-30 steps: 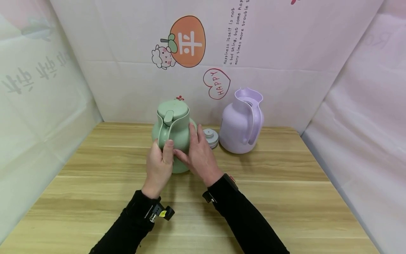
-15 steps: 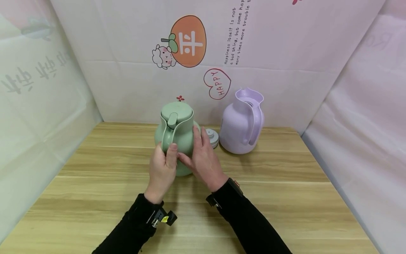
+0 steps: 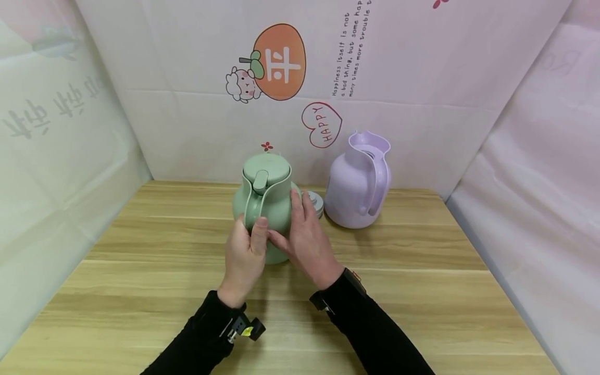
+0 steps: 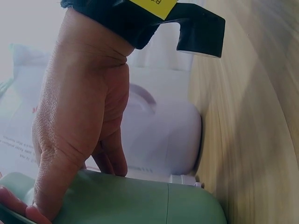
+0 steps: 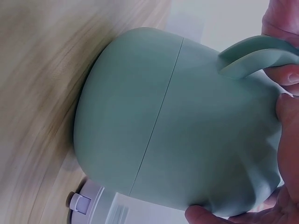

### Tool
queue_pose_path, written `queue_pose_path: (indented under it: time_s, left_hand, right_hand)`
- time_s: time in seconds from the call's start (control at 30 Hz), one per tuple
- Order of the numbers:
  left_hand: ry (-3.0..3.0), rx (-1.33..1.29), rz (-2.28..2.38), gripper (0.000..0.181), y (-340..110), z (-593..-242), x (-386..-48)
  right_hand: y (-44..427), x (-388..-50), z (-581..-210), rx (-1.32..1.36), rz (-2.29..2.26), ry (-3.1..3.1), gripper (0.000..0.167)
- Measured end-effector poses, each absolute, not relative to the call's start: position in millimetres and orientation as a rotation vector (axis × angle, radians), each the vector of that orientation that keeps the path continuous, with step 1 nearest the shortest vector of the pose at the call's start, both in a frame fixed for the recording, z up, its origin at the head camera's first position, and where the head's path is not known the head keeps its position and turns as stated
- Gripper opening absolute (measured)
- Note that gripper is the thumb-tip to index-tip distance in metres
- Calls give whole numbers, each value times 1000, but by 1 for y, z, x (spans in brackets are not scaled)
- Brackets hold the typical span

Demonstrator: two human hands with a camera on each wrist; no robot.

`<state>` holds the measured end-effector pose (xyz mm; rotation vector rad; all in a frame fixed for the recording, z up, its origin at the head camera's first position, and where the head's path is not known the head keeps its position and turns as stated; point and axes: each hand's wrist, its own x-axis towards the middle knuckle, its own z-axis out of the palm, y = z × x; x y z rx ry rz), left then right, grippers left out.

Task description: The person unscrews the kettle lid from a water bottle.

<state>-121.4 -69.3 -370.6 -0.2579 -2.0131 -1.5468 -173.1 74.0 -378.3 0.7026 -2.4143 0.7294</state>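
A green thermos jug (image 3: 277,205) stands upright on the wooden table in the head view, its round lid (image 3: 266,167) in place and its handle towards me. The jug's handle (image 5: 254,58) is in the grip of my left hand (image 3: 245,258), thumb along its near side. My right hand (image 3: 313,245) rests on the right side of the jug's body with fingers extended and thumb near the left thumb; this hand fills much of the left wrist view. Just beyond my right fingertips lies a grey round stopper (image 3: 316,203), partly hidden.
A lilac thermos jug (image 3: 349,187) stands right of the green one, open at the top. Behind the wooden table (image 3: 412,291) hangs a printed white cloth (image 3: 197,135), and pale cloths also close off both sides.
The green jug has shifted slightly to the right and towards me, both hands moving along with it. The lilac jug and the stopper stay put, the stopper now more covered.
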Motion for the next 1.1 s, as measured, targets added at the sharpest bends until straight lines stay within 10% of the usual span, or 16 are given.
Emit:
queue_pose_path:
  time_s: [0.67,1.1]
  left_hand:
    - [-2037,-244,-1548,23,-63,-372,-116]
    - [-1966,-208,-1725,19,-65,-366,-114]
  right_hand:
    - [85,-169,-375,717,736,-2459,101]
    - [89,-172,-301,645,843,-2465,75]
